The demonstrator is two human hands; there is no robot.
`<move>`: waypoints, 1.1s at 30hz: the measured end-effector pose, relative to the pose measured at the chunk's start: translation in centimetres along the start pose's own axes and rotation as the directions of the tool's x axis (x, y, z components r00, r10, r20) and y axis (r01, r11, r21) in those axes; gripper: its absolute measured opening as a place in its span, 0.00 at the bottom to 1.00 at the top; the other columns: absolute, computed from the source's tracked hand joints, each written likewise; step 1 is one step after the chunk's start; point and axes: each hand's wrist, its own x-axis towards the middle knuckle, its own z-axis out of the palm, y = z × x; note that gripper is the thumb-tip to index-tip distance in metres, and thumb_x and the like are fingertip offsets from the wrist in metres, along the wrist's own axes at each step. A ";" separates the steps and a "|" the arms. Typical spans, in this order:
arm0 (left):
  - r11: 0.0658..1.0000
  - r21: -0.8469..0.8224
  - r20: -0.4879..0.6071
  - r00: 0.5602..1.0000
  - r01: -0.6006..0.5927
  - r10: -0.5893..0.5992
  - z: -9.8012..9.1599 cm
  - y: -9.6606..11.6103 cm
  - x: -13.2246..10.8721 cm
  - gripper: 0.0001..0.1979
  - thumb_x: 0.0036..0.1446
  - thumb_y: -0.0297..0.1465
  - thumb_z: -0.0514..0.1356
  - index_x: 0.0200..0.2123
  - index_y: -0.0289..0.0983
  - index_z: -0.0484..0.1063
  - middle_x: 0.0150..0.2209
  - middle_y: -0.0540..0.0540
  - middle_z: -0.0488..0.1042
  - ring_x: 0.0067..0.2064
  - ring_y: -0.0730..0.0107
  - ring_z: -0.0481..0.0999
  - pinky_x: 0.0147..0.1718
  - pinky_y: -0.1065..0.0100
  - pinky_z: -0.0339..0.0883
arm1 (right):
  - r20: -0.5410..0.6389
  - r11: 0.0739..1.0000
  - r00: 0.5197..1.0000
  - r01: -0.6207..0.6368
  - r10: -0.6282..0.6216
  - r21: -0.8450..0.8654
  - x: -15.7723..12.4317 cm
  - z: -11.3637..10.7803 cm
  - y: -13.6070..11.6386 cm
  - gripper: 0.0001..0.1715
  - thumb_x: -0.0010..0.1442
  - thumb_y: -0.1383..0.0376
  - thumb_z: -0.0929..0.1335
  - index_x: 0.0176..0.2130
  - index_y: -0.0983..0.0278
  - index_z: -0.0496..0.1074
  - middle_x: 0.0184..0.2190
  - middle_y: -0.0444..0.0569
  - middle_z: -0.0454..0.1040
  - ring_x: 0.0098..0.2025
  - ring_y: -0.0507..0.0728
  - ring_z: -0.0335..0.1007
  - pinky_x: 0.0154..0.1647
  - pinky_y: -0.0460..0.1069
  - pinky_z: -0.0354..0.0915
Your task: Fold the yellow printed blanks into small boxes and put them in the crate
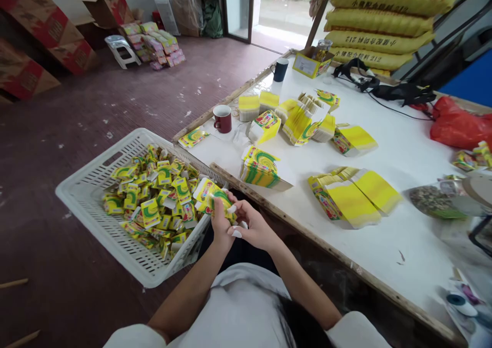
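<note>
Between my hands is a small yellow-and-green carton (207, 195), held just in front of my lap beside the table edge. My left hand (222, 220) wraps round it from below, thumb on its face. The fingers of my right hand (251, 224) are bent in at the carton's near end; whether they pinch a flap is hard to make out. To the left, a white plastic basket (82, 225) holds many small yellow-green packets (149, 212). A stack of flat printed cartons (263, 166) lies on the table close to my hands.
On the white table (384, 256) stand a maroon mug (222, 120), a dark mug (281, 70), more carton stacks (353, 194), a jar (434, 199) and a red bag (461, 122). Yellow sacks (378, 35) rise behind. A stool (122, 52) and boxes (42, 17) stand on the floor.
</note>
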 end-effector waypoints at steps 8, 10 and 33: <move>0.975 0.187 0.153 0.984 -0.125 0.097 -2.1 0.1 0.7 0.27 0.46 0.56 0.70 0.36 0.39 0.75 0.34 0.49 0.76 0.37 0.69 0.76 0.37 0.70 0.71 | -0.173 0.997 0.984 0.022 -0.034 -0.073 -0.2 -1.7 0.0 0.27 0.55 0.48 0.76 0.46 0.58 0.67 0.31 0.41 0.67 0.33 0.52 0.62 0.34 0.48 0.59; 0.948 0.262 0.149 0.978 -0.182 0.147 -2.3 0.9 1.0 0.22 0.49 0.49 0.72 0.37 0.39 0.75 0.32 0.51 0.76 0.34 0.72 0.75 0.35 0.72 0.69 | -0.110 0.996 0.993 0.024 -0.033 -0.081 -0.4 -1.9 -0.4 0.24 0.59 0.48 0.74 0.46 0.59 0.68 0.34 0.43 0.69 0.34 0.52 0.64 0.36 0.48 0.61; 0.966 0.239 0.091 0.992 -0.103 0.084 -1.1 1.3 1.0 0.19 0.52 0.46 0.71 0.33 0.36 0.78 0.30 0.51 0.80 0.30 0.75 0.75 0.33 0.73 0.70 | -0.322 0.994 0.945 -0.030 0.062 0.103 0.3 -1.4 0.5 0.22 0.50 0.49 0.77 0.29 0.61 0.69 0.27 0.42 0.72 0.28 0.52 0.65 0.33 0.48 0.65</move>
